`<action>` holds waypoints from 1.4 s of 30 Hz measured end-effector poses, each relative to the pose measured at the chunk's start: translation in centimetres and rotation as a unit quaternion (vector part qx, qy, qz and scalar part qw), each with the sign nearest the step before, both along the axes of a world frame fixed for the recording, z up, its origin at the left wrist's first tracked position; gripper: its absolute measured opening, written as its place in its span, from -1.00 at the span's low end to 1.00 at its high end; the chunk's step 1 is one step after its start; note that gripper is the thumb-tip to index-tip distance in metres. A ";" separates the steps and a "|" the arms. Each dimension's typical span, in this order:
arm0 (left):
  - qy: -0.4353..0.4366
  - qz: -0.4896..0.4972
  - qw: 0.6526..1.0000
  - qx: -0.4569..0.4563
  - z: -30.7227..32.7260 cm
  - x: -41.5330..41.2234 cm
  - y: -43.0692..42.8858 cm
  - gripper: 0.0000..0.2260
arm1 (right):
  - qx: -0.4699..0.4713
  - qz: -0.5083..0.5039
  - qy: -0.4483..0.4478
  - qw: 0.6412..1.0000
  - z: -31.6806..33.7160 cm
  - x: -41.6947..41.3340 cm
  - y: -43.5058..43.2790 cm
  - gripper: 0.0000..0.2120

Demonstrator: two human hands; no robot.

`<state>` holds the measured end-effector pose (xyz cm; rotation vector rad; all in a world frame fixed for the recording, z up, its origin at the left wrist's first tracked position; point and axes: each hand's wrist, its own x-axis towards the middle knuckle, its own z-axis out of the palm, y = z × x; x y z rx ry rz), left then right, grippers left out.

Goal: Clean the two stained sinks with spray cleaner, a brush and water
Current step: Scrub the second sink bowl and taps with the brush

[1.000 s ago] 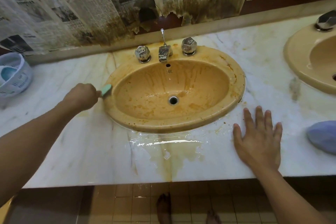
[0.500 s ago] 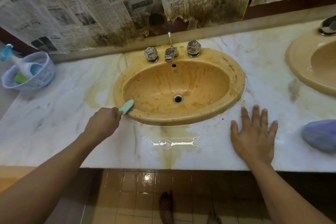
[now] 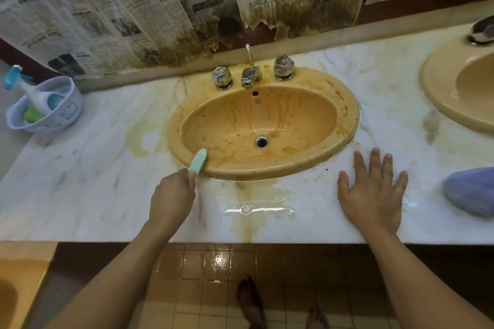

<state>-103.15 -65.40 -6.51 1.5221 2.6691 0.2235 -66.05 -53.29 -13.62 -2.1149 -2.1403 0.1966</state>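
A yellow oval sink (image 3: 344, 104) streaked with orange-brown stains is set in the marble counter (image 3: 88, 187). My left hand (image 3: 172, 196) grips a mint-green brush (image 3: 197, 161), whose head lies on the sink's front-left rim. My right hand (image 3: 371, 191) rests flat on the wet counter to the right of the sink, fingers spread. A second yellow sink (image 3: 438, 93) shows partly at the right edge. The spray bottle (image 3: 29, 91) stands in a pale basket (image 3: 68, 115) at the far left.
Two chrome tap handles and a spout (image 3: 250, 76) stand behind the sink. A blue cloth (image 3: 470, 191) lies at the right. A stained puddle (image 3: 256, 207) spreads over the counter's front edge. Stained newspaper (image 3: 187, 2) covers the wall. Bare feet stand on the tiled floor.
My left hand has swept the brush from the sink's left rim round to its front-left rim. My right hand has stayed flat on the counter.
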 end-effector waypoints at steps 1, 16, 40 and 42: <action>-0.009 0.027 0.999 0.024 -0.2 0.1 0.1 -0.71 | 0.000 -0.002 0.001 1.000 0.0 0.0 0.0 -0.30; -0.029 -0.052 0.998 -0.032 1.2 5.8 0.6 -0.74 | 0.012 0.115 -0.045 0.992 0.9 4.7 1.6 -0.36; -0.371 0.339 0.862 0.070 -0.5 11.5 0.4 -0.79 | 0.011 0.123 -0.017 0.992 0.1 4.8 2.0 -0.32; -0.389 0.368 0.840 0.090 -0.3 11.0 1.2 -0.80 | 0.012 0.124 -0.016 0.992 0.1 4.8 2.0 -0.32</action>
